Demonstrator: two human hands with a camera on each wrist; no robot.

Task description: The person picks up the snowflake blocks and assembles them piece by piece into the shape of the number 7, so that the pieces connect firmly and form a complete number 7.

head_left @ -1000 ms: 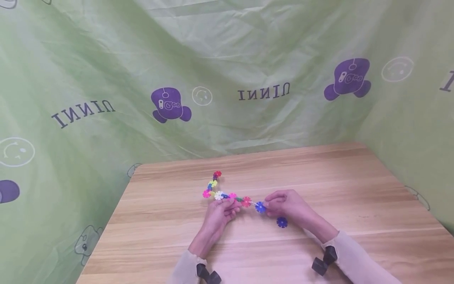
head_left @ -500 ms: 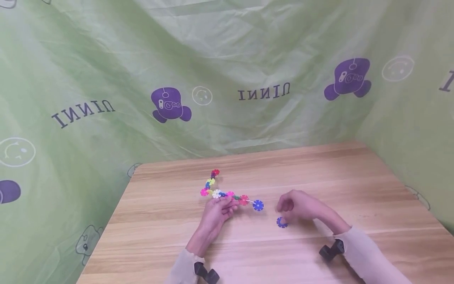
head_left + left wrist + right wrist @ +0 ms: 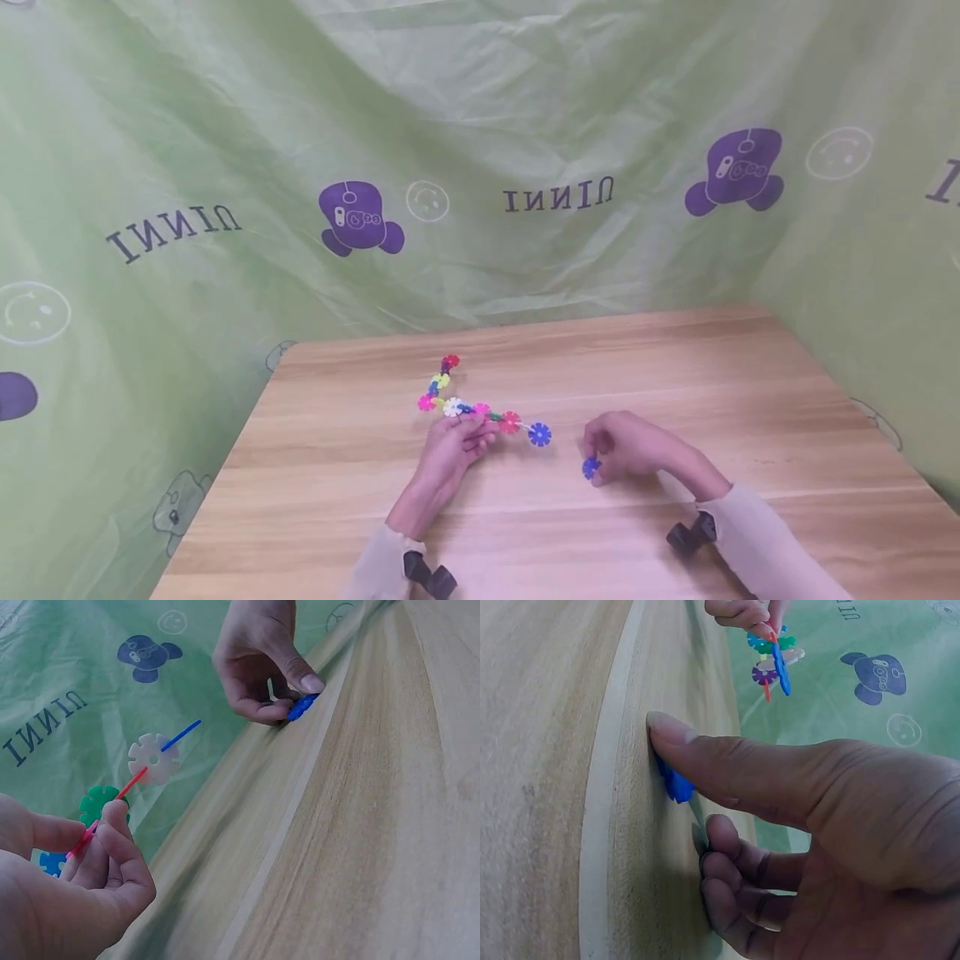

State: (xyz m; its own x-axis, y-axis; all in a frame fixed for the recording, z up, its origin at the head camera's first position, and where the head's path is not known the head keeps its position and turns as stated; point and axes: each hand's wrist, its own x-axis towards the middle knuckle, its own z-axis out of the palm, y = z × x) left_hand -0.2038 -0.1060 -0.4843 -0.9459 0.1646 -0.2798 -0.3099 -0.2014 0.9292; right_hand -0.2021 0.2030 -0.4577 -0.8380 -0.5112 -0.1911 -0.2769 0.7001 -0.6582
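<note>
A chain of colourful notched plastic snowflake discs [image 3: 453, 407] bends across the table's middle in the head view. My left hand [image 3: 448, 454] pinches it at a pink disc [image 3: 81, 841] between thumb and fingers, raised off the table in the left wrist view. The chain's right end is a blue disc [image 3: 539, 434], joined through a white disc [image 3: 154, 759]. To the right, my right hand [image 3: 630, 446] pinches a separate blue snowflake disc [image 3: 303, 707] at the tabletop. Its thumb covers part of that disc in the right wrist view.
The wood-grain table [image 3: 360, 517] lies under both hands. A green printed curtain [image 3: 465, 275] hangs behind it and at its sides. Black wrist mounts [image 3: 429, 575] sit on both sleeves.
My right hand has let go of the chain's blue end disc, moved right and down, and taken hold of the loose blue disc. The left hand and chain have shifted slightly left.
</note>
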